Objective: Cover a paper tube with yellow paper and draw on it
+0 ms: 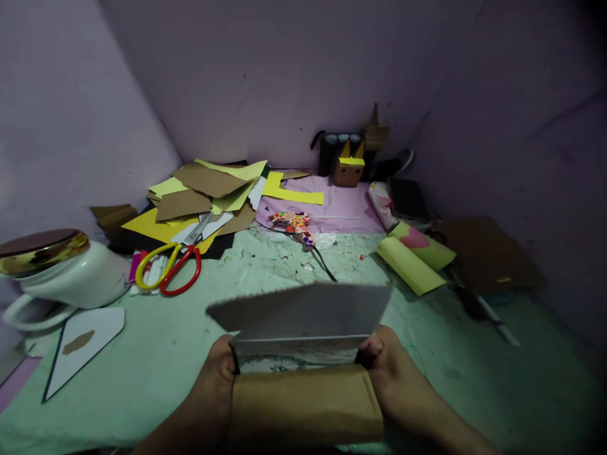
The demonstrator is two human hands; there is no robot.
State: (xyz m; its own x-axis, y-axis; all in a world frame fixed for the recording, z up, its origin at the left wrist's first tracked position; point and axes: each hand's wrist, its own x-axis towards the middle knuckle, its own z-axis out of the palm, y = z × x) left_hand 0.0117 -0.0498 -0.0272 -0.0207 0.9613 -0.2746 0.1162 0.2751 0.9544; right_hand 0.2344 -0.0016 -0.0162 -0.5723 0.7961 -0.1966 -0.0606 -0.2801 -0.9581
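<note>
A brown cardboard piece (pixel 306 404) with a raised pale flap (pixel 308 309) is held low over the table at the bottom centre. My left hand (pixel 215 379) grips its left side, and my right hand (pixel 391 373) grips its right side. Fingers of both hands are partly hidden behind the folded cardboard. Through the gap between flap and brown panel, a strip with dark marks shows. Beyond the flap lies a colourful patterned glue gun (pixel 296 226) with a dark cord.
Scissors (pixel 183 256) rest by stacked paper and cardboard (pixel 203 189) at left, near a white mug (pixel 85 275). Rolled yellow-green paper (pixel 410 265), a phone (pixel 408 199) and a brown board (pixel 488 253) lie right. A small eared box (pixel 349 172) stands at the back.
</note>
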